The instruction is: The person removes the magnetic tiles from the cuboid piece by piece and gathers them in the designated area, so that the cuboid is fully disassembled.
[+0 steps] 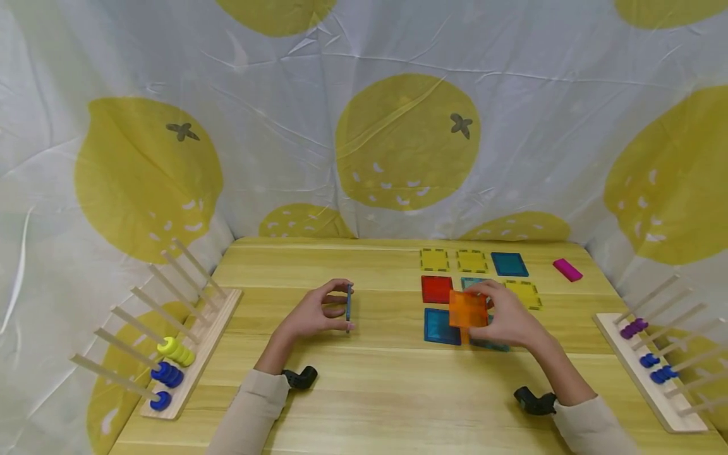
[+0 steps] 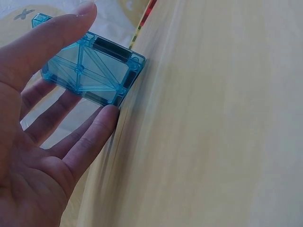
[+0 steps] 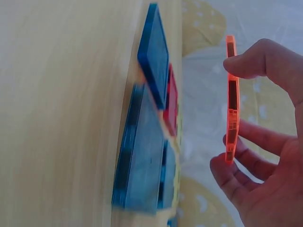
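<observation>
My left hand (image 1: 309,311) pinches a light-blue see-through magnetic tile (image 2: 102,66) between thumb and fingertips. In the head view that tile stands upright and edge-on, left of the table's middle. An orange magnetic tile (image 1: 467,308) is held by its edges in my right hand (image 1: 508,314), raised over the tiles at right. Edge-on in the right wrist view, it sits between thumb and fingers. Below it lie a dark-blue tile (image 1: 440,327) and a teal tile (image 1: 496,345), which the hand partly hides. A red tile (image 1: 436,289) lies just behind.
Further back are yellow tiles (image 1: 435,260), another blue tile (image 1: 509,264) and a pink block (image 1: 567,270). Wooden peg racks stand at both sides, the left rack (image 1: 218,332) with yellow and blue rings, the right rack (image 1: 654,379) with purple and blue ones. A patterned cloth (image 1: 284,145) hangs behind.
</observation>
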